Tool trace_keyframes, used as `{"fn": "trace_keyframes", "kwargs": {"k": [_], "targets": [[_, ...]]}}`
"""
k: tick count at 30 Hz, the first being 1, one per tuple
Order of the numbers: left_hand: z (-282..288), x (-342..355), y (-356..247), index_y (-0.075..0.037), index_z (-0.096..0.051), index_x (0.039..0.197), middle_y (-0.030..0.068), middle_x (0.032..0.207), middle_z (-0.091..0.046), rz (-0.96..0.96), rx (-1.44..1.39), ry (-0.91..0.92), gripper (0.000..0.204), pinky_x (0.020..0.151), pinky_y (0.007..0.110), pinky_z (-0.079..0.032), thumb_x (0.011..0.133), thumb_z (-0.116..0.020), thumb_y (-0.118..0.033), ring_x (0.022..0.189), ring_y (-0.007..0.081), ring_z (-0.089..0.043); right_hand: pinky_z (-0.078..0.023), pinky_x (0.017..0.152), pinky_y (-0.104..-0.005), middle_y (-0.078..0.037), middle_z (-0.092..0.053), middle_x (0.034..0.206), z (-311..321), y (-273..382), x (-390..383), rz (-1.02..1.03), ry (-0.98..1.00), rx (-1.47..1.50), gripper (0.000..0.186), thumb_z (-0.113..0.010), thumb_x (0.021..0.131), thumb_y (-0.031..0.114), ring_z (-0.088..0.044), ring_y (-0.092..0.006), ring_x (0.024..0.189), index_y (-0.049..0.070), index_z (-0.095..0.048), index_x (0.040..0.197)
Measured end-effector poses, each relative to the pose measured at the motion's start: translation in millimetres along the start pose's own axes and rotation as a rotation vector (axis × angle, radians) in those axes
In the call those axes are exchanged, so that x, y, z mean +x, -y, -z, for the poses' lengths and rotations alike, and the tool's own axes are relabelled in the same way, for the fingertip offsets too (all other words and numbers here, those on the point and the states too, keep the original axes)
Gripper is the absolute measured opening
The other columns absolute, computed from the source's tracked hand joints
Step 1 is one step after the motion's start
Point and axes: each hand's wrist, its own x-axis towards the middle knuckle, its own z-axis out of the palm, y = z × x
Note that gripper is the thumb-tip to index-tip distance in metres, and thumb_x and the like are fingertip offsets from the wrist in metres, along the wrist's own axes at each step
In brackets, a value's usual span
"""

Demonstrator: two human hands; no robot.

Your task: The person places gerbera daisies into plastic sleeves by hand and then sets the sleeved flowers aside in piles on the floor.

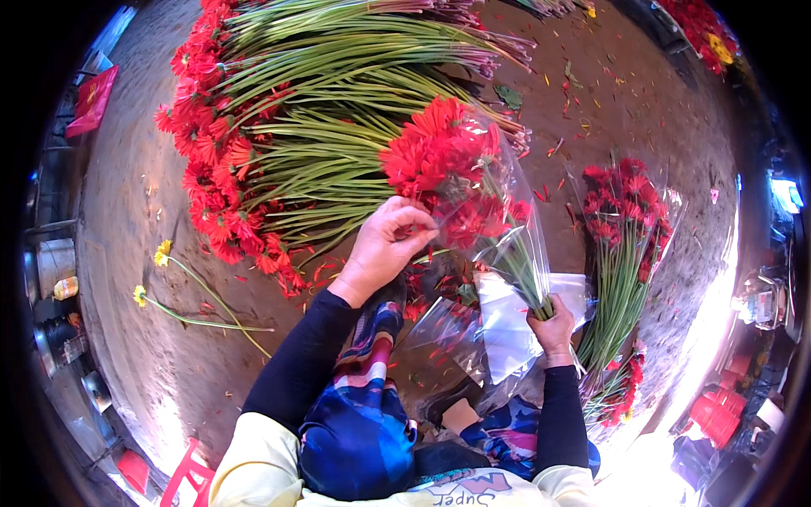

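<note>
A bunch of red gerbera daisies (pixel 439 160) is tilted in front of me, its heads up and to the left, partly inside a clear plastic sleeve (pixel 522 190). My right hand (pixel 553 328) is closed round the green stems at the lower end. Beside the flower heads, my left hand (pixel 390 241) pinches the sleeve's edge between thumb and fingers. Below the bunch, a stack of flat clear sleeves (pixel 507 325) lies near my lap, partly hidden by my right hand and the stems.
A long pile of red gerberas (pixel 321 144) lies at the far left, stems pointing right. To the right rest wrapped bunches (pixel 621 245). Two yellow gerberas (pixel 163 253) lie at left. Loose petals and leaves (pixel 508 96) litter the floor. Red plastic stools (pixel 718 417) stand lower right.
</note>
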Motion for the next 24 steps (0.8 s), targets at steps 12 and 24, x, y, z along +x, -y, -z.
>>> {"fn": "trace_keyframes", "kwargs": {"k": [12, 24], "targets": [[15.7, -8.8, 6.4, -0.006, -0.054, 0.104, 0.0057, 0.091, -0.064, 0.282, -0.256, 0.284, 0.022, 0.073, 0.026, -0.045, 0.085, -0.064, -0.013, 0.089, 0.0122, -0.059, -0.047, 0.061, -0.0257, -0.001, -0.062, 0.074, 4.0, -13.9, 3.1, -0.153, 0.405, 0.41, 0.032, -0.075, 0.066, 0.015, -0.056, -0.0096, 0.063, 0.002, -0.061, 0.092], [58.4, 4.8, 19.4, -0.003, -0.058, 0.099, 0.001, 0.082, -0.059, 0.215, -0.666, -0.078, 0.01, 0.07, 0.022, -0.046, 0.091, -0.057, -0.01, 0.071, 0.0076, -0.055, -0.046, 0.052, -0.0245, -0.001, -0.061, 0.071, 17.4, -13.8, 5.9, -0.348, 0.79, 0.451, 0.023, -0.074, 0.069, 0.014, -0.056, -0.0092, 0.058, 0.003, -0.063, 0.085]]}}
